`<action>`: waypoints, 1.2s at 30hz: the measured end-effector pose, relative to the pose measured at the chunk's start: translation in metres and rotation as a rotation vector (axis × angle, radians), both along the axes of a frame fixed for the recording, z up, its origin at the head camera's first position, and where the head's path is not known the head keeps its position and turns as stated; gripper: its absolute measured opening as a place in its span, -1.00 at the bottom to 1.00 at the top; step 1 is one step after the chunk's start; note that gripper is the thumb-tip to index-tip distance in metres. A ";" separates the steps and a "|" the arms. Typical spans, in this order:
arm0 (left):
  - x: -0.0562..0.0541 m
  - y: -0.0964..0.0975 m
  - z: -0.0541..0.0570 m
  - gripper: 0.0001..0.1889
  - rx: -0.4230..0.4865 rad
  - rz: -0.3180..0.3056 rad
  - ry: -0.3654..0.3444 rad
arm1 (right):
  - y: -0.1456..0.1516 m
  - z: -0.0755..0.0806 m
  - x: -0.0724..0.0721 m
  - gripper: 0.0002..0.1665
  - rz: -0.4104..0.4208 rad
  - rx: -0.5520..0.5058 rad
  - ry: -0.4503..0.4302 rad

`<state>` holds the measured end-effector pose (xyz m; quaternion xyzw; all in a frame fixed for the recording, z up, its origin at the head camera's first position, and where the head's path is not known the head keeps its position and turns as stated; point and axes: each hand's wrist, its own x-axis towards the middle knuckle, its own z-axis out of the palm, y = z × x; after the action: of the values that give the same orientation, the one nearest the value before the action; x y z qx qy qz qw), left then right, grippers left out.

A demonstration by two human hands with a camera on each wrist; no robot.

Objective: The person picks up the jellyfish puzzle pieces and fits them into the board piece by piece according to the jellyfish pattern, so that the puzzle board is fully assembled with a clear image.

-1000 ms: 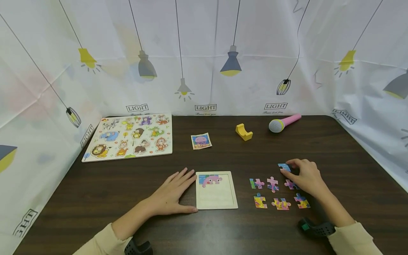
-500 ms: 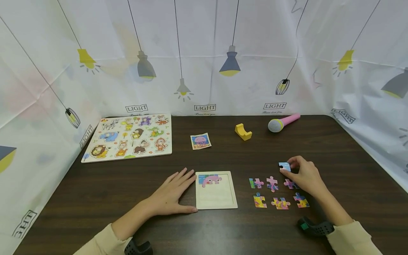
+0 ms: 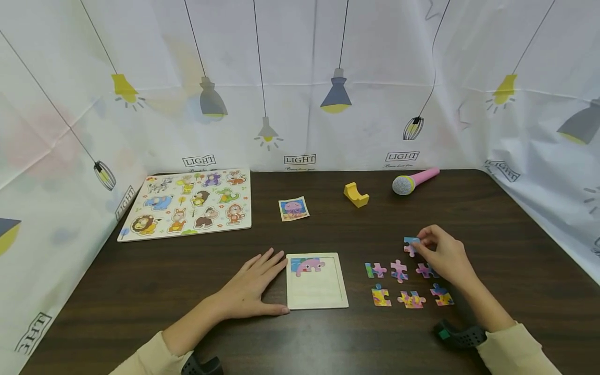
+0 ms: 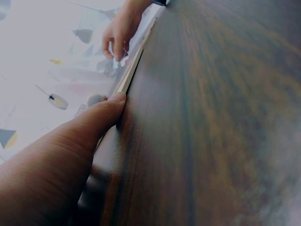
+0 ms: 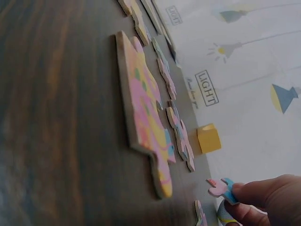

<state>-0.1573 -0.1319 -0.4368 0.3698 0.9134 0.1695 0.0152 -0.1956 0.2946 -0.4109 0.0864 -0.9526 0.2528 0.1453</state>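
Observation:
My right hand pinches a blue-and-pink jigsaw piece between thumb and fingertips; the right wrist view shows the piece held up off the table. Several loose jigsaw pieces lie in two rows in front of that hand, coloured pink, yellow, green and blue. My left hand rests on the table with its fingers spread, thumb and fingertips at the left edge of a pale square puzzle tray. Joined pieces with a pink animal's head fill the tray's upper left corner.
A small picture card with a pink octopus lies beyond the tray. Farther back are a yellow curved block and a pink toy microphone. A large animal puzzle board lies at the back left, before the lamp-print curtain.
My right hand has raised the jigsaw piece slightly and turned it, so its pink part now shows below the blue. My left hand stays at the tray's edge.

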 end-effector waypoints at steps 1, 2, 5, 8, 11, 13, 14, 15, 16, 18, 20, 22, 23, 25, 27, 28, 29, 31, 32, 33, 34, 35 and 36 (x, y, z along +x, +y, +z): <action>0.000 0.000 0.000 0.01 0.001 0.000 0.001 | -0.002 0.001 0.000 -0.80 0.003 0.002 0.007; 0.000 0.000 0.000 0.01 0.002 0.001 0.000 | -0.003 0.002 0.000 -0.80 0.004 0.003 0.014; 0.000 0.000 0.000 0.00 0.002 0.003 -0.001 | -0.009 0.007 0.002 -0.79 0.015 0.001 0.027; 0.000 -0.001 -0.001 0.00 0.001 0.004 -0.004 | -0.016 0.011 0.005 -0.80 0.031 -0.013 0.031; 0.000 -0.001 -0.001 0.01 0.005 0.002 0.000 | -0.023 0.016 0.007 -0.80 0.044 -0.027 0.039; 0.000 -0.001 -0.001 0.00 0.007 0.000 0.005 | -0.027 0.019 0.008 -0.81 0.051 -0.039 0.044; 0.000 -0.001 -0.001 0.00 0.005 0.001 0.005 | -0.029 0.020 0.008 -0.82 0.054 -0.043 0.044; 0.000 -0.001 -0.002 0.01 0.003 0.002 0.004 | -0.030 0.021 0.008 -0.82 0.061 -0.051 0.045; 0.000 -0.001 -0.002 0.01 -0.001 0.003 0.003 | -0.032 0.022 0.008 -0.83 0.067 -0.058 0.043; 0.000 -0.001 -0.002 0.01 -0.009 0.009 0.001 | -0.036 0.023 0.008 -0.84 0.078 -0.065 0.044; 0.000 -0.001 -0.002 0.01 -0.016 0.014 -0.001 | -0.040 0.025 0.007 -0.85 0.086 -0.069 0.043; 0.000 -0.001 -0.002 0.01 -0.015 0.015 -0.002 | -0.043 0.026 0.007 -0.85 0.090 -0.072 0.040; 0.000 -0.001 -0.002 0.01 -0.013 0.016 -0.003 | -0.045 0.027 0.007 -0.85 0.093 -0.073 0.038; 0.000 -0.001 -0.002 0.01 -0.009 0.015 -0.004 | -0.049 0.028 0.006 -0.85 0.100 -0.079 0.033; 0.000 -0.001 -0.003 0.01 -0.005 0.014 -0.006 | -0.054 0.029 0.006 -0.84 0.106 -0.084 0.030; 0.000 -0.001 -0.003 0.01 -0.003 0.013 -0.007 | -0.056 0.029 0.005 -0.84 0.112 -0.087 0.032; -0.001 -0.001 -0.003 0.01 -0.003 0.014 -0.006 | -0.059 0.030 0.005 -0.84 0.116 -0.091 0.033; -0.001 -0.001 -0.004 0.01 0.000 0.013 -0.005 | -0.064 0.030 0.005 -0.83 0.128 -0.103 0.030; -0.001 -0.001 -0.005 0.01 0.001 0.013 -0.005 | -0.066 0.030 0.004 -0.83 0.131 -0.107 0.024; -0.001 -0.001 -0.005 0.01 0.001 0.013 -0.006 | -0.068 0.029 0.003 -0.82 0.138 -0.112 0.020; -0.002 -0.001 -0.005 0.01 0.001 0.014 -0.007 | -0.070 0.028 0.003 -0.82 0.145 -0.115 0.016; -0.002 -0.001 -0.005 0.01 0.001 0.014 -0.007 | -0.072 0.028 0.002 -0.81 0.151 -0.119 0.012; -0.002 0.000 -0.005 0.01 0.001 0.013 -0.009 | -0.074 0.027 0.002 -0.80 0.159 -0.123 0.005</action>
<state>-0.1588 -0.1323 -0.4415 0.3630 0.9157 0.1718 0.0178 -0.1939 0.2207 -0.3842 0.1534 -0.9250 0.3213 0.1323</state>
